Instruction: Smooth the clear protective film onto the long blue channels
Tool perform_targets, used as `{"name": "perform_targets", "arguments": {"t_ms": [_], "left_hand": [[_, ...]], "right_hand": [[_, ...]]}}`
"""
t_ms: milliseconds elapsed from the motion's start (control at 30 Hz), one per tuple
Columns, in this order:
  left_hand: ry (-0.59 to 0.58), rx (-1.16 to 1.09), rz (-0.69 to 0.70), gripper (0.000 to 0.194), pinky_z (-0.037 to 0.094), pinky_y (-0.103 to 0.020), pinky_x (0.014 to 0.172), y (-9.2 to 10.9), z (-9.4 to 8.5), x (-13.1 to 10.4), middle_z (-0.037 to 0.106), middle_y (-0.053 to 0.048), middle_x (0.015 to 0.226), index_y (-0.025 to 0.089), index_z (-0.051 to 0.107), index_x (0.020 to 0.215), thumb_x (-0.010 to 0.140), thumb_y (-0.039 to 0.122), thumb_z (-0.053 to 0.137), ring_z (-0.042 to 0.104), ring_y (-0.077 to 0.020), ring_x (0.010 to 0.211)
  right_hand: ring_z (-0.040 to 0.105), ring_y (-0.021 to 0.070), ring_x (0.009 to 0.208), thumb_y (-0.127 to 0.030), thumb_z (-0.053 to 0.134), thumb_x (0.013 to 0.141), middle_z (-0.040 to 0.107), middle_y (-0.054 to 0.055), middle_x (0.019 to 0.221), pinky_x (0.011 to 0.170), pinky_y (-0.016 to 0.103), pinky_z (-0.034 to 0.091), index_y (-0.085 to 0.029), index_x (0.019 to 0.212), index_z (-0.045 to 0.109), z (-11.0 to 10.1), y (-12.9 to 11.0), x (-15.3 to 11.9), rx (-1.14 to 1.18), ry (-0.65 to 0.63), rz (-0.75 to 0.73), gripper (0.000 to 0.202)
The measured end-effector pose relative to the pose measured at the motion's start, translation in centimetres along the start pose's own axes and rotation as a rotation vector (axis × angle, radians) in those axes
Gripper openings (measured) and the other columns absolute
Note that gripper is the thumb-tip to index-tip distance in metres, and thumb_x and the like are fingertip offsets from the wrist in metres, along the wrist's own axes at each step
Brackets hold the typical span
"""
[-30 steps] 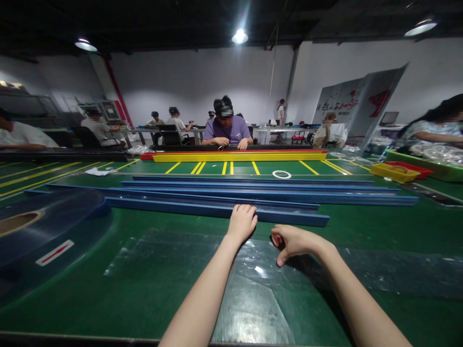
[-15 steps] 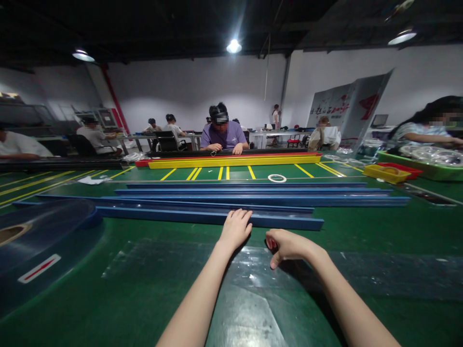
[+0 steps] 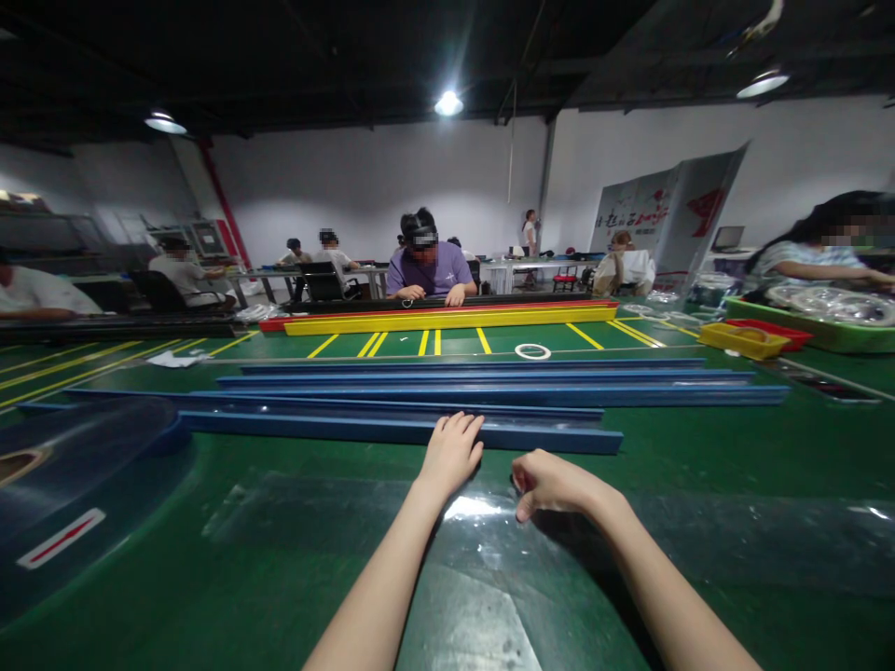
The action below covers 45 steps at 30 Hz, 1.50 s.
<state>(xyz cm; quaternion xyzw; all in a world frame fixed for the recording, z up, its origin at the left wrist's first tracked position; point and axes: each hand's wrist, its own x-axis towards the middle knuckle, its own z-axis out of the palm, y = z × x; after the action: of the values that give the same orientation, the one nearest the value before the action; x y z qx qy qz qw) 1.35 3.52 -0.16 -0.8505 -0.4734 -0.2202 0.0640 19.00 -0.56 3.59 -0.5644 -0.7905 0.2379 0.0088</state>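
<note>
My left hand (image 3: 453,454) lies across the near wall of the closest blue channel (image 3: 549,438), fingers stretched out and slightly bent over its edge. To its right, my right hand (image 3: 549,483) is curled, thumb close to the bent fingers. It is over or against a strip of clear plastic film (image 3: 314,511) on the green table; whether the fingers pinch anything is hidden. More blue channels (image 3: 489,393) lie side by side behind the closest one. At the left sits a large dark blue roll (image 3: 104,457) with a cardboard core and a red-and-white label.
Beyond the channels are a white ring (image 3: 532,352) and long yellow (image 3: 447,321) and red strips before a person in purple (image 3: 430,268). Yellow (image 3: 742,341) and green trays (image 3: 825,326) and a phone (image 3: 835,384) stand right. Other people sit farther back.
The view has shifted slightly, so most things appear a little lower. My right thumb appears closer to its curled fingers. My left hand stays on the channel.
</note>
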Motion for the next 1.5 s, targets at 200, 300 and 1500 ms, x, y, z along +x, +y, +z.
{"name": "perform_targets", "arguments": {"t_ms": [200, 300, 1500], "left_hand": [[0.024, 0.004, 0.000, 0.036, 0.035, -0.039, 0.097, 0.0, 0.1, 0.0, 0.056, -0.006, 0.120, 0.021, 0.049, 0.120, 0.085, 0.024, 0.045, 0.045, -0.0213, 0.116], [0.042, 0.005, -0.010, 0.034, 0.036, -0.040, 0.096, 0.1, 0.0, 0.0, 0.057, -0.006, 0.119, 0.021, 0.051, 0.118, 0.086, 0.025, 0.043, 0.047, -0.0209, 0.115], [0.308, 0.063, 0.031, 0.021, 0.036, -0.039, 0.092, 1.3, -1.4, -0.3, 0.059, -0.005, 0.090, 0.019, 0.057, 0.102, 0.084, 0.023, 0.045, 0.053, -0.0178, 0.089]], "right_hand": [[0.052, 0.0113, 0.057, -0.022, 0.072, 0.055, 0.063, 0.000, 0.062, 0.048, 0.021, 0.030, -0.016, 0.065, 0.065, 0.0, -0.1, -0.1, 0.007, 0.017, -0.077, 0.014], [0.053, 0.0114, 0.055, -0.023, 0.070, 0.058, 0.063, 0.001, 0.060, 0.048, 0.021, 0.030, -0.016, 0.064, 0.066, 0.0, 0.1, 0.0, 0.004, 0.033, -0.104, 0.011], [0.053, 0.0151, 0.072, -0.018, 0.036, 0.085, 0.061, 0.004, 0.087, 0.058, 0.025, 0.029, -0.021, 0.086, 0.058, 0.2, 0.9, 0.9, -0.247, 0.768, -0.011, 0.023]]}}
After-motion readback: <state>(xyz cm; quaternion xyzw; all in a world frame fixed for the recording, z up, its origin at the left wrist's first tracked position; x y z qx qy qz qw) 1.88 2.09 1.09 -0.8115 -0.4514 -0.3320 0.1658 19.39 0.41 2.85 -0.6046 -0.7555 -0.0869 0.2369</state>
